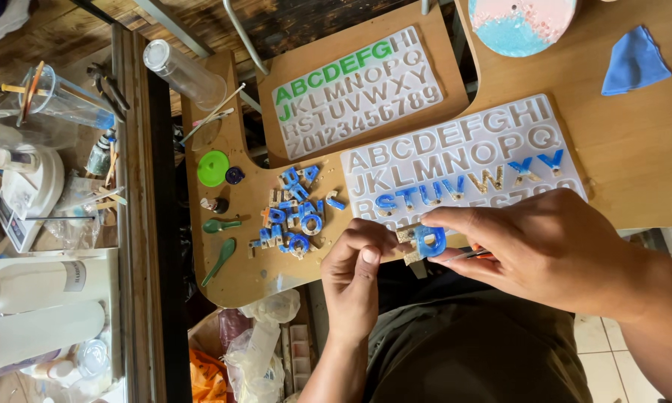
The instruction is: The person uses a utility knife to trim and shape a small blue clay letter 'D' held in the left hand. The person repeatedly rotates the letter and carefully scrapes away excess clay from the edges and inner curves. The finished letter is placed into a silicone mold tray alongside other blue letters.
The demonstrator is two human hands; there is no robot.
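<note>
Head view, looking down: left hand (354, 272) pinching a small blue letter piece (430, 241) by its rough tan edge, right hand (533, 246) closed on a thin tool (476, 254) at the same piece. Held up just below the white letter mold (463, 160), near the desk (649, 164) edge. Looks like cleaning the edges. Next: small, careful scrapes, piece kept steady. Flat face up, long side running left to right.

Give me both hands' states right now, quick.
Left hand: closed, pinching the blue resin letter at its edge.
Right hand: closed, holding the same letter plus a thin tool.
</note>
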